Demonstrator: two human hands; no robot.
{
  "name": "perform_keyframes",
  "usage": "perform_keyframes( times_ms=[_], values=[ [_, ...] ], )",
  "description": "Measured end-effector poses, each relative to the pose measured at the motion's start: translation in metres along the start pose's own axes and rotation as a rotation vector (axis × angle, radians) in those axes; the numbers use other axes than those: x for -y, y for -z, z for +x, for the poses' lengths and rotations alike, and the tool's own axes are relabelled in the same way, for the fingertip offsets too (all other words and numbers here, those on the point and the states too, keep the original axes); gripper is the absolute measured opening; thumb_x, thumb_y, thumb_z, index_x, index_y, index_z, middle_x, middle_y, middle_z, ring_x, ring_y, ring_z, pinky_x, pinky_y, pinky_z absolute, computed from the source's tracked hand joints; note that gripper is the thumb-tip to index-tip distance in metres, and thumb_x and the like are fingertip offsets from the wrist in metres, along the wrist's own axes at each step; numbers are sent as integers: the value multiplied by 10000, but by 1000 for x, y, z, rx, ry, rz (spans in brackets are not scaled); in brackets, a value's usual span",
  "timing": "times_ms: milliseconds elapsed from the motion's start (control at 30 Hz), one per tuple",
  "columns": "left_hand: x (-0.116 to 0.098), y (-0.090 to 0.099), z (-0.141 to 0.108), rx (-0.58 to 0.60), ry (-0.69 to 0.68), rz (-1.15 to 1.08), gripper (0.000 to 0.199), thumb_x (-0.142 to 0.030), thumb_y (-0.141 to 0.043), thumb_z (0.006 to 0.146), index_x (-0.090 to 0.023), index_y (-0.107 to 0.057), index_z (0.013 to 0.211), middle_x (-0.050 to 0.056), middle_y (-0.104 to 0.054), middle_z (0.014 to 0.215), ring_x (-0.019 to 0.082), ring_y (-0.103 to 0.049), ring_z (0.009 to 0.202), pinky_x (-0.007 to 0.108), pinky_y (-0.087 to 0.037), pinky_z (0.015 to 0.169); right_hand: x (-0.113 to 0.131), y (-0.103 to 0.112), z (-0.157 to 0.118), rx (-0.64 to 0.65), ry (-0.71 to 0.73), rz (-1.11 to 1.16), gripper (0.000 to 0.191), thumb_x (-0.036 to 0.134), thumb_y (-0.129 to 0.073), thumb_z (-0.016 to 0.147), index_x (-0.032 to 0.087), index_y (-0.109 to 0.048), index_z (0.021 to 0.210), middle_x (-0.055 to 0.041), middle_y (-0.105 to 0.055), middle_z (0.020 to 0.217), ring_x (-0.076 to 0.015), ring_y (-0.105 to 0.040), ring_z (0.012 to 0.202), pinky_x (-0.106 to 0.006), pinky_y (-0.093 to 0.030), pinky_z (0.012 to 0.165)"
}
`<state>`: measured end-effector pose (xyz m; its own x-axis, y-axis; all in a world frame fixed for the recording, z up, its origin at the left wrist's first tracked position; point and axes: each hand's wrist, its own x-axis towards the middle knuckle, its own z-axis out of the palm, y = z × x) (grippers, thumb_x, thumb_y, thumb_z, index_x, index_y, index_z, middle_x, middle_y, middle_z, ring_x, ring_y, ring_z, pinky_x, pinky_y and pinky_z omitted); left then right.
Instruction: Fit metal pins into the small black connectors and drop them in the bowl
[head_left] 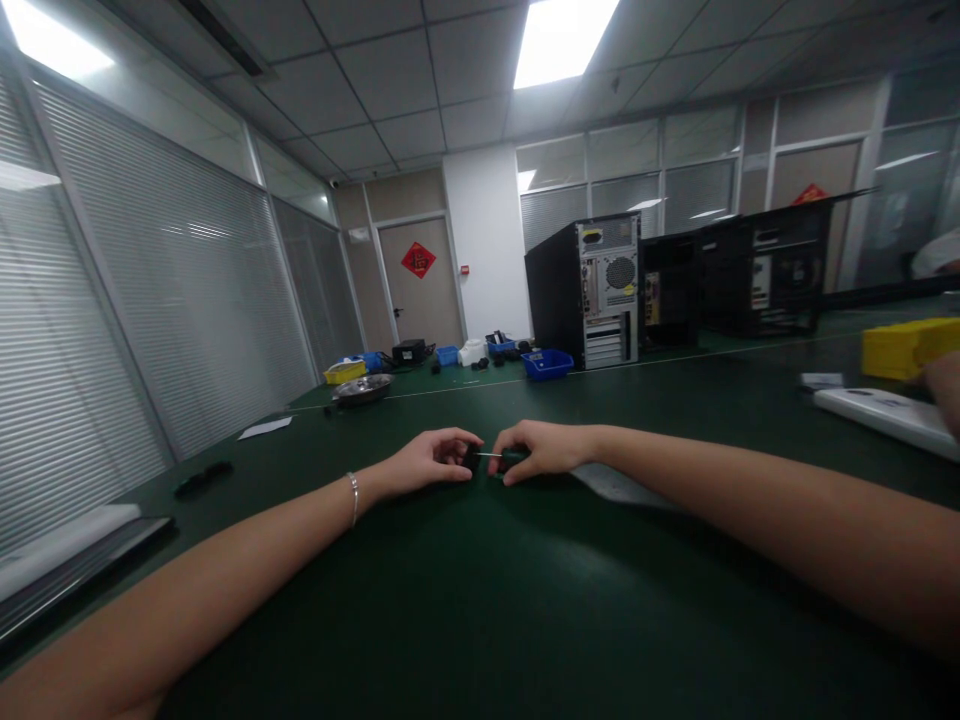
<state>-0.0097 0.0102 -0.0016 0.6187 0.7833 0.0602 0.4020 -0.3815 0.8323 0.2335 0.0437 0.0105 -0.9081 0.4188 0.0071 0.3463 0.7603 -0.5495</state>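
Just above the green table (pixel 480 610), my two hands face each other in the middle of the view. My right hand (pixel 541 448) is closed around the dark handle of a screwdriver (pixel 491 455), whose thin metal shaft points left. Between thumb and fingers, my left hand (pixel 439 457) pinches a small black part (pixel 471 457). The shaft's tip reaches this part; whether it sits in a screw is too small to tell. Most of the black part is hidden by my fingers.
A computer tower (pixel 607 290) stands at the back right, with a blue bin (pixel 547 364) beside it. A metal bowl (pixel 362 390) is at back left. On the right, another person's hand (pixel 945 385) is near a yellow bin (pixel 911 345). Dark glasses-like object (pixel 202 478) lies left.
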Motion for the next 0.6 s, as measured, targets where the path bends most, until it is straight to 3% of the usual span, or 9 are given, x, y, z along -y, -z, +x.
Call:
perform_keyframes(
  times_ms=[267, 467, 600],
  values=[
    [3, -2, 1, -16, -5, -13, 495, -266, -661, 695, -202, -501, 1159, 23, -511, 918, 154, -496, 850, 312, -406, 766, 5, 2, 0, 70, -153, 60, 372, 373, -665, 717, 164, -599, 1019, -15, -571, 972, -171, -527, 886, -242, -391, 745],
    [6, -3, 2, -19, -12, -36, 490, -268, -672, 682, -195, -511, 1138, 19, -513, 906, 153, -498, 847, 309, -408, 768, 3, 3, 0, 61, -170, 132, 494, 353, -706, 671, 158, -561, 1101, -27, -538, 1009, -173, -520, 896, -249, -397, 748],
    [3, -3, 1, -20, -2, -17, 495, -271, -671, 684, -197, -507, 1145, 22, -511, 909, 152, -496, 844, 307, -406, 763, 6, 4, -1, 83, -159, 138, 425, 342, -686, 697, 166, -578, 1069, -18, -541, 1011, -175, -515, 918, -256, -387, 771]
  ],
)
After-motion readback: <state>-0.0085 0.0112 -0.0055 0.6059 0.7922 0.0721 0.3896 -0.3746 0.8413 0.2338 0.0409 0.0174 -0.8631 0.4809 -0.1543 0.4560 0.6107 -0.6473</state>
